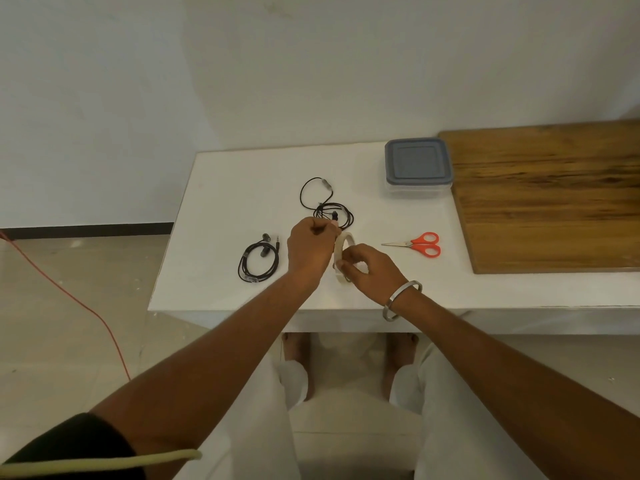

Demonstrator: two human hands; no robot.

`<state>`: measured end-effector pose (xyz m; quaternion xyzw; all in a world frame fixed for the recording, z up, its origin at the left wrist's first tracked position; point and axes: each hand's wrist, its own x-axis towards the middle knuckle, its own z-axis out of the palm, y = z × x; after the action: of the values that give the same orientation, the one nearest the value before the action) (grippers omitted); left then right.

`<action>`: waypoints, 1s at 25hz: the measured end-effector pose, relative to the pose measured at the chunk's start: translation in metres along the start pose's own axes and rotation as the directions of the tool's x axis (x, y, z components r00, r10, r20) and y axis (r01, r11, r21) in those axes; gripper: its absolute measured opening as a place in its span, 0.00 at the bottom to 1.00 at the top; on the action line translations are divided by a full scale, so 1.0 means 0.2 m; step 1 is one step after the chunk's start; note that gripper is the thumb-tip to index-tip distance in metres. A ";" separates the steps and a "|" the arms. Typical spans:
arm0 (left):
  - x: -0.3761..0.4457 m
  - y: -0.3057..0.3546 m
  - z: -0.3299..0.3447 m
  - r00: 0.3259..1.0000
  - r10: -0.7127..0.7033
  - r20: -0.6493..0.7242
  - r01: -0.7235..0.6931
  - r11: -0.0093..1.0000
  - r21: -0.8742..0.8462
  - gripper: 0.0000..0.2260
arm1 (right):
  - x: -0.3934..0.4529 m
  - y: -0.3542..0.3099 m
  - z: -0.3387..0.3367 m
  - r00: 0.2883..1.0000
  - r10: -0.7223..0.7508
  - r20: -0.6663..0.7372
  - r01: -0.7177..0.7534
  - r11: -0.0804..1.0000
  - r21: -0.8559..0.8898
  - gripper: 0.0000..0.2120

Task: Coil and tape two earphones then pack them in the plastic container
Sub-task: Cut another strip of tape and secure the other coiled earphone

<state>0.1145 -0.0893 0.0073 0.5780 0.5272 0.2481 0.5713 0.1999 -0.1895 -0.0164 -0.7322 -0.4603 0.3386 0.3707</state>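
Note:
One black earphone lies coiled on the white table, with clear tape bands around the coil. A second black earphone lies loosely looped further back, its cable partly behind my left hand. Both hands hold a roll of clear tape upright above the table. My right hand grips the roll from the near side. My left hand pinches at the roll's top edge. The plastic container stands at the back right with its grey lid on.
Orange-handled scissors lie right of my hands. A wooden board covers the table's right part. A red cord runs over the floor at the left. My feet show under the table's front edge.

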 end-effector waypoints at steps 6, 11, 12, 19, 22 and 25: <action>0.05 -0.02 -0.07 0.998 0.052 0.031 -0.053 0.998 0.043 0.05 | -0.02 0.05 -0.04 0.998 -0.004 0.055 0.002 0.999 0.039 0.07; 0.05 -0.02 -0.08 0.983 0.178 0.052 -0.182 0.980 0.083 0.05 | -0.03 0.06 -0.06 0.997 -0.013 0.082 0.005 0.996 0.092 0.07; 0.04 -0.03 -0.08 0.976 0.207 0.061 -0.211 0.975 0.073 0.04 | -0.03 0.06 -0.06 0.996 -0.008 0.093 -0.002 0.994 0.112 0.07; 0.07 -0.02 -0.13 0.927 0.253 0.277 -0.257 0.966 -0.022 0.05 | -0.04 0.11 -0.07 0.990 0.049 0.134 -0.068 0.988 0.141 0.09; 0.12 -0.01 -0.15 0.893 0.238 0.382 -0.287 0.955 0.076 0.08 | -0.04 0.11 -0.08 0.992 0.045 0.115 -0.063 0.985 0.160 0.09; 0.14 0.00 -0.17 0.868 0.192 0.458 -0.281 0.950 0.136 0.10 | -0.04 0.12 -0.08 0.994 0.051 0.094 -0.066 0.984 0.164 0.08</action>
<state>0.0922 -0.0510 0.0064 0.7333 0.3315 0.1260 0.5801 0.2208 -0.2077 -0.0270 -0.6957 -0.4249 0.4192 0.3997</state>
